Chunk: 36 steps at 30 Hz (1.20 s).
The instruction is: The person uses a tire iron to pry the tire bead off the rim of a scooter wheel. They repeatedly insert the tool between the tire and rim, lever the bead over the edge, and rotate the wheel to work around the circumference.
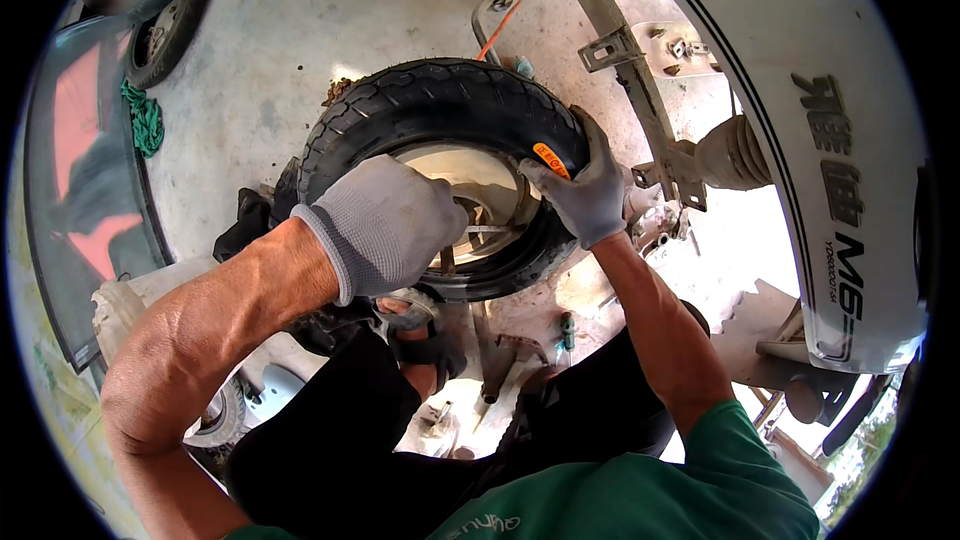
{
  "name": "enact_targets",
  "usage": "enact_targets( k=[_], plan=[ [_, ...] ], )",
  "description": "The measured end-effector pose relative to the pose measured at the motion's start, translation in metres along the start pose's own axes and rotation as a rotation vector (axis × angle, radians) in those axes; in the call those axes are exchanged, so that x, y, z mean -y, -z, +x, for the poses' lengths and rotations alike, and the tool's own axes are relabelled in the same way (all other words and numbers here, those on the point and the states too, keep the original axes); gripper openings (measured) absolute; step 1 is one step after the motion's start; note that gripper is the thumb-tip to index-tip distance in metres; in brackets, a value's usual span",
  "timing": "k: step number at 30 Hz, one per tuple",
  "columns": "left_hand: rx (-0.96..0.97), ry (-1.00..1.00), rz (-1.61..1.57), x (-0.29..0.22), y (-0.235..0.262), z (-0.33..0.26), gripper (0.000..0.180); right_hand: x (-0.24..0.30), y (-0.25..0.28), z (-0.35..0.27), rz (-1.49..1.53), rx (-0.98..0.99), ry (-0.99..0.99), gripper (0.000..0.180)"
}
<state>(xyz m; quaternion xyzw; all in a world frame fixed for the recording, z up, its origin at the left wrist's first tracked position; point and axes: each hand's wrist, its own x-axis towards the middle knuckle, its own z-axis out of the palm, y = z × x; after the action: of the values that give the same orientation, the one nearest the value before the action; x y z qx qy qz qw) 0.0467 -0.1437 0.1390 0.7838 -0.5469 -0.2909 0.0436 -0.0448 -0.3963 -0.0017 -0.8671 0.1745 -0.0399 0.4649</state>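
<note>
A black tyre (355, 130) with a treaded outer face and an orange label (551, 160) stands in front of me around a pale metal wheel rim (440, 157). My right hand (585, 185), in a grey glove, grips the tyre's right side, its thumb on the sidewall by the label and its fingers over the tread. My left hand (388, 223), also gloved, is closed in a fist in front of the rim's opening. Whatever that fist holds is hidden behind the glove. A thin metal piece shows just right of its knuckles, inside the rim.
A vehicle's metal frame (640, 90) and pale body panel (850, 180) rise at the right. A screwdriver (568, 332) lies on the floor between my legs. At the left are a dark glass pane (85, 180), a green cloth (143, 120) and another wheel (165, 35).
</note>
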Motion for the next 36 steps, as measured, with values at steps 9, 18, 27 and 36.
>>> enact_targets(
  k=[9,18,27,36],
  plan=[
    [0.1,0.182,0.035,-0.016,0.009,-0.008,0.015,0.003,-0.004,-0.001,0.023,0.015,0.017,0.097],
    [0.102,0.124,0.052,-0.011,0.014,-0.003,0.014,0.002,0.0,0.0,0.043,0.011,0.032,0.096],
    [0.128,0.096,0.074,-0.007,0.02,0.002,0.015,-0.003,-0.003,-0.001,0.038,-0.009,0.125,0.09],
    [0.08,0.01,0.056,0.019,0.008,0.005,0.021,-0.001,-0.002,0.0,0.088,0.032,0.046,0.095]
  ],
)
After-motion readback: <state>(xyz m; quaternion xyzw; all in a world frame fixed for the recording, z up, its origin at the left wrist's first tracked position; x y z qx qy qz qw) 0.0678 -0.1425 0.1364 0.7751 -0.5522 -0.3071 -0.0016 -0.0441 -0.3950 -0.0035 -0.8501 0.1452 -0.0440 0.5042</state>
